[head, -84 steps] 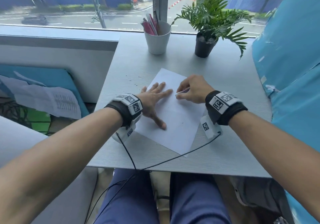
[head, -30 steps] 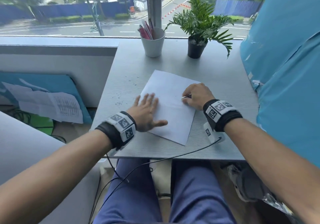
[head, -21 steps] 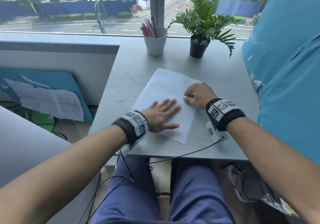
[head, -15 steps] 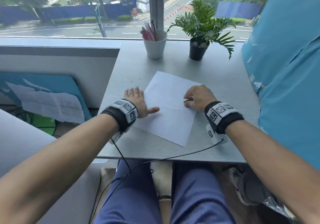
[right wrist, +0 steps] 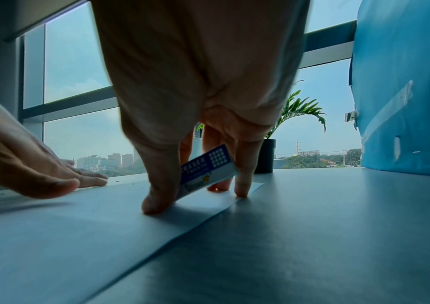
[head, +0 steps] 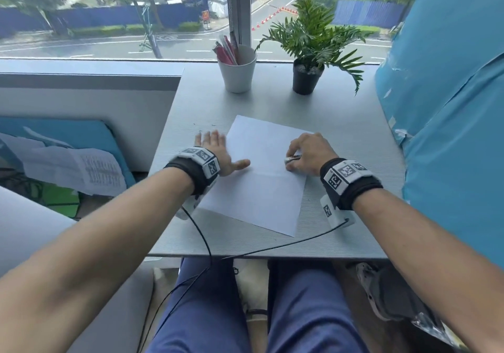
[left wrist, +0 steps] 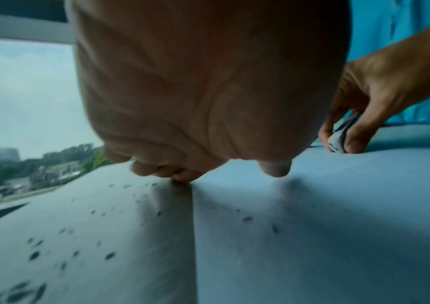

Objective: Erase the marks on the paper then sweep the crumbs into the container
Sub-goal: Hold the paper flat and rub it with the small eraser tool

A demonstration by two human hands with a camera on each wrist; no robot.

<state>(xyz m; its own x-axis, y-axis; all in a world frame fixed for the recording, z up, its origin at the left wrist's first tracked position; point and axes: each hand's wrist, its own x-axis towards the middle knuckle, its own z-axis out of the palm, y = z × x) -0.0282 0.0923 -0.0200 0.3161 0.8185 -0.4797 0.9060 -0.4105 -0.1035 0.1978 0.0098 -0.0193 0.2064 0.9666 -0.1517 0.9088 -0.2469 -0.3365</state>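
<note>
A white sheet of paper (head: 261,178) lies askew on the grey table (head: 341,134). My left hand (head: 218,150) lies flat at the sheet's left edge, fingers straight on the table, thumb on the paper. Dark eraser crumbs (left wrist: 66,236) are scattered on the table beside that edge, and a few crumbs (left wrist: 247,219) lie on the paper. My right hand (head: 308,153) pinches a white and blue eraser (right wrist: 208,168) and presses down on the sheet's right edge. I see no marks on the paper.
A white cup (head: 237,74) holding pens and a small potted plant (head: 308,60) stand at the back by the window. A blue padded wall (head: 450,107) bounds the table's right side. Black cables (head: 272,249) cross the front edge.
My left hand has swept back and forth across the paper and now rests at its left edge. The right hand stays on the right edge with the eraser.
</note>
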